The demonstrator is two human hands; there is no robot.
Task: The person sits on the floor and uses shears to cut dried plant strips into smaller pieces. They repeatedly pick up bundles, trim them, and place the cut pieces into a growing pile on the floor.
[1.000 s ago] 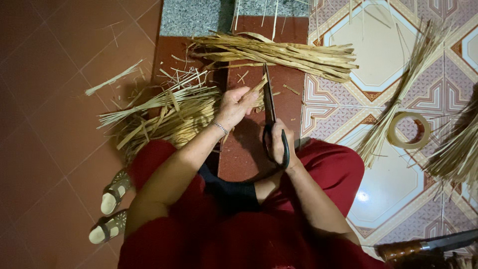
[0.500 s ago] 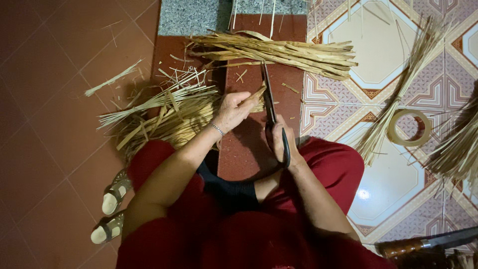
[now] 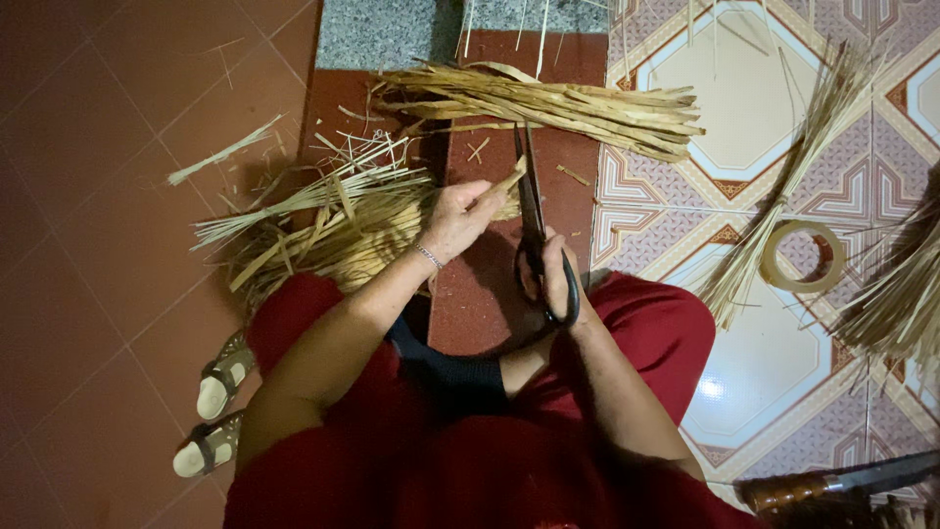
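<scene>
My left hand [image 3: 460, 217] holds a short pale dried leaf strip [image 3: 504, 183] by one end, above the red floor. My right hand [image 3: 553, 279] grips the handles of large black scissors [image 3: 532, 211], whose blades point away from me and meet the strip's tip. A loose heap of cut straw strips [image 3: 313, 225] lies just left of my left hand. A longer bundle of dried leaves [image 3: 548, 103] lies across the floor beyond the scissors. I am seated in red clothes.
A roll of tape [image 3: 803, 257] sits on the patterned tiles at right, beside a thin straw bundle [image 3: 783, 186]. More straw [image 3: 901, 294] lies at far right. A knife with wooden handle [image 3: 842, 482] lies at bottom right. Two sandals [image 3: 220, 402] sit at lower left.
The scissors and my hands have stayed almost in place; the strip in my left hand has shifted slightly against the blades.
</scene>
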